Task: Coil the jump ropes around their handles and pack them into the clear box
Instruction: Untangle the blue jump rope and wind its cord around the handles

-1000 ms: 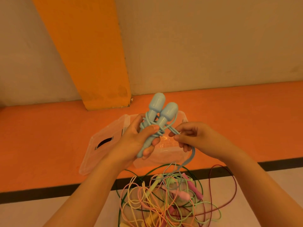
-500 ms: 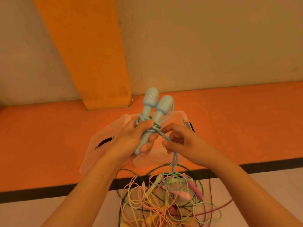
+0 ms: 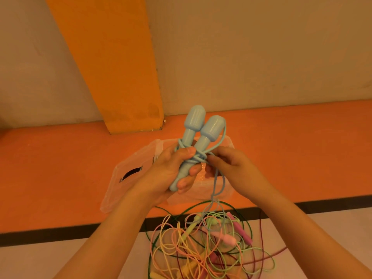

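My left hand grips the two light blue jump rope handles side by side, their bulbous ends pointing up. Several turns of blue cord are wound round the handle shafts by my left thumb. My right hand pinches the blue cord right beside the handles; the loose remainder hangs down into the pile. The clear box sits on the orange floor behind my hands, mostly hidden by them.
The clear lid lies left of the box. A tangled pile of jump ropes in pink, yellow, green and dark red lies on the pale floor below my hands. An orange column and beige wall stand behind.
My right hand has carried the blue cord in toward the handles, adding wrap around them. The handles have tilted slightly and stay in my left hand.
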Available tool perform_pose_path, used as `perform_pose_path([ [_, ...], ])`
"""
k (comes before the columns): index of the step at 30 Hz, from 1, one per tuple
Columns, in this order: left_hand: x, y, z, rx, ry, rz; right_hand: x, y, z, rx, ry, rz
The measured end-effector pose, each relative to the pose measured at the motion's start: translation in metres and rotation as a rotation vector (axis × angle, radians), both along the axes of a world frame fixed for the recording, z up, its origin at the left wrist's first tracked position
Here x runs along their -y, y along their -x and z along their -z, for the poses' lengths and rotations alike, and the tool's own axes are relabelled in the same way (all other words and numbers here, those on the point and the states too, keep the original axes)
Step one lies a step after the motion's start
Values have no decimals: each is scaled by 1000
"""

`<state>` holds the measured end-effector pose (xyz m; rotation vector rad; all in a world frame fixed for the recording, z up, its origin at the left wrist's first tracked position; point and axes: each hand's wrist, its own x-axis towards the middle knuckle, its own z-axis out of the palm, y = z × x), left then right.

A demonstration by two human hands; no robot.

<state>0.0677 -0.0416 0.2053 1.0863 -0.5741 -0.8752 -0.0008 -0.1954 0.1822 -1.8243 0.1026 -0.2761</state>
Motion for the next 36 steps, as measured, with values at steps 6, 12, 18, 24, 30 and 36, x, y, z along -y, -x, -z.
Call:
perform_pose_path([
  [6,1,-5,-9,127,-79,-162,-2,5,-19,-135,-110,-128],
  [12,-3,3,-36,201,-67,-363,-2,14,-37,-154,4,-58],
  [18,-31,4,-66,205,-25,-549,1,46,-62,35,362,45],
  [24,-31,22,-61,416,-242,-413,-5,74,-93,286,661,159],
  [30,-21,32,-39,626,-496,26,-1,72,-94,352,749,45],
  [36,-10,38,-32,787,-673,254,-1,51,-74,237,811,-98],
])
